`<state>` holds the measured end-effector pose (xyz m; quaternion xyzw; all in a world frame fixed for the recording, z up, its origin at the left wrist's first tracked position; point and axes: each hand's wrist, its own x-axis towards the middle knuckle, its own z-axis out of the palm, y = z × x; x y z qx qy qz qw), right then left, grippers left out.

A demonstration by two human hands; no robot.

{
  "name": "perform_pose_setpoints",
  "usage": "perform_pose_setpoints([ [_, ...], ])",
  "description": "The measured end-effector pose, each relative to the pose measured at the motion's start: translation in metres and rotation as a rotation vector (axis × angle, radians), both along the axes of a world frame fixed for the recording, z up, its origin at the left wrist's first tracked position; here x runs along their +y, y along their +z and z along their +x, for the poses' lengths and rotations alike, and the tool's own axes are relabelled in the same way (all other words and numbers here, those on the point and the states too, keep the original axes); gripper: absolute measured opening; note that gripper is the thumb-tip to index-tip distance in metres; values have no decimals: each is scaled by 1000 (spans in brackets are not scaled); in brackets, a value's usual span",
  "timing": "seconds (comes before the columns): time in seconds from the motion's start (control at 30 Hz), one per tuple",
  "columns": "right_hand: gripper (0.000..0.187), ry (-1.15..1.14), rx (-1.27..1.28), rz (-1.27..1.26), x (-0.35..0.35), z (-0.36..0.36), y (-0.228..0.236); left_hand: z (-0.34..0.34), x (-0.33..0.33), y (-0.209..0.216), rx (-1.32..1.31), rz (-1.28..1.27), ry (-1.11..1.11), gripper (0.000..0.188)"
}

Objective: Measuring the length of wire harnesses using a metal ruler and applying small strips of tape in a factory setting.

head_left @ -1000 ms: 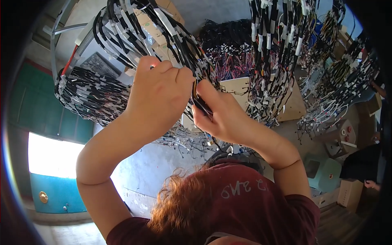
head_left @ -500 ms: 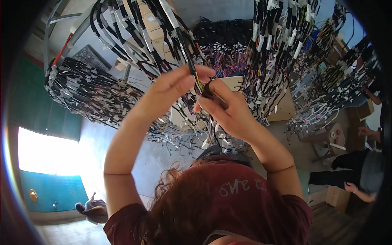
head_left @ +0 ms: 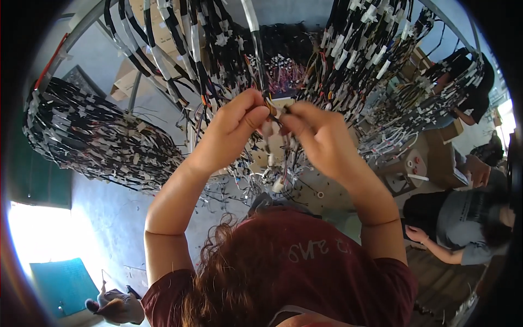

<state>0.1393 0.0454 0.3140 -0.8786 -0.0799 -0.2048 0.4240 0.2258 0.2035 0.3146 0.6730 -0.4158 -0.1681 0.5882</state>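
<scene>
Cable bundle [head_left: 258, 49], black with a white-taped stretch, just above and between the two hands, long axis near upright, split at the lower end into thin wires [head_left: 269, 103]. Nearer to the left hand [head_left: 231, 133], pinched narrow on those wires; just beside, the right hand [head_left: 327, 139], fingers bunched but blurred: cannot tell whether gripping a strand. By count: one bundle at two hands; hanging harnesses [head_left: 103, 131] on both sides, too many to number; one pale ring [head_left: 320, 194] on the floor; at least one grey-shirted person [head_left: 463, 223] at the right.
</scene>
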Motion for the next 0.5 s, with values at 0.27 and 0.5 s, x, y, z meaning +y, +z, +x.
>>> perform_pose_setpoints([
  [0.27, 19, 132, 427, 627, -6, -11, 4, -2, 1, -24, 333, -247, -246, 30],
  [0.5, 19, -41, 321, 494, 7, -22, -27, -4, -8, -31, 576, -417, -308, 42],
])
